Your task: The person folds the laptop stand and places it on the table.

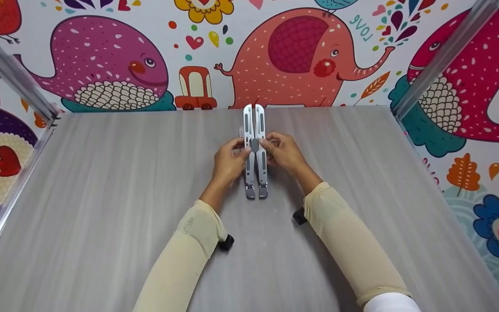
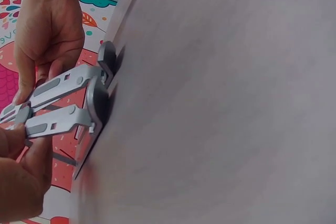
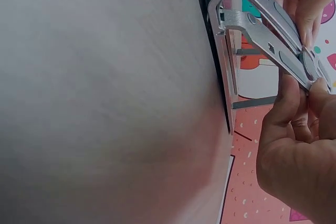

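Observation:
A silver folding laptop stand (image 1: 249, 167) stands on the table, its two long arms side by side with a narrow gap. A round grey hub (image 1: 254, 145) joins them at the middle. My left hand (image 1: 228, 164) pinches the left arm near the hub, thumb on top. On the other side, my right hand (image 1: 288, 154) grips the right arm the same way. In the left wrist view, the front lips (image 2: 97, 103) of the stand lie close to the tabletop. The right wrist view shows the upper arms tilted up from the base, with thin struts (image 3: 254, 102) between.
The grey wood-grain table (image 1: 115, 195) spreads around the stand. Behind it rises a wall (image 1: 241, 52) printed with cartoon animals, and metal posts (image 1: 448, 56) stand at the back corners. Small black cameras (image 1: 226, 242) sit under both sleeved wrists.

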Action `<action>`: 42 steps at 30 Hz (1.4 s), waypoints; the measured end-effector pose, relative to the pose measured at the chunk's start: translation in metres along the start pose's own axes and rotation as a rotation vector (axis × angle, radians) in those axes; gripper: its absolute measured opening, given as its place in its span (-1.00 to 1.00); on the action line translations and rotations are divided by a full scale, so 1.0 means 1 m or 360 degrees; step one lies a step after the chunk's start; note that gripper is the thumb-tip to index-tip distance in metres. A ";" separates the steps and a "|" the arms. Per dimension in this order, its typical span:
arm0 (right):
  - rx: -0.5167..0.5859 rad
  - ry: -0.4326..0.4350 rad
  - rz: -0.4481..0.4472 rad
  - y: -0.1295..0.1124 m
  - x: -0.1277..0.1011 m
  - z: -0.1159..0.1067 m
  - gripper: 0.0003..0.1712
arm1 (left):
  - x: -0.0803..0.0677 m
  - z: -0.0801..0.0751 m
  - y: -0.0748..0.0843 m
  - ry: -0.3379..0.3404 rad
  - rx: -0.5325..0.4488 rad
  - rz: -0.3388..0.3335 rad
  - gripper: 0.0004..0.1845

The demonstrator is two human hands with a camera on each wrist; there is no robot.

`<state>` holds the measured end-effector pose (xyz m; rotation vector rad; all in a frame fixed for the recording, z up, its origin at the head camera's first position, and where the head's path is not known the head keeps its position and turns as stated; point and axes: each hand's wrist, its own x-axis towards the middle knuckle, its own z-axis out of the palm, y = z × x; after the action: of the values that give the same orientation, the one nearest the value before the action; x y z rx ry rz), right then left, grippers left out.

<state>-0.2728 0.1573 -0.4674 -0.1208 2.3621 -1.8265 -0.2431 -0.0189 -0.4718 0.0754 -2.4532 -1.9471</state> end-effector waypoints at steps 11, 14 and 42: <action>-0.0013 -0.0021 0.0013 0.000 0.003 0.002 -0.78 | 0.002 0.005 -0.001 -0.0031 -0.0064 -0.0023 -0.65; -0.0014 -0.0012 0.0006 -0.001 0.004 0.002 -0.77 | 0.003 0.004 0.001 -0.0026 -0.0043 0.0001 -0.67; -0.0544 -0.0097 -0.0234 -0.025 0.009 -0.041 -0.36 | -0.040 0.004 0.019 -0.0159 0.0951 -0.0044 -0.48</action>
<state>-0.2890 0.1887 -0.4336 -0.3922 2.6609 -1.4303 -0.2036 -0.0084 -0.4531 0.0139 -3.0184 -1.1810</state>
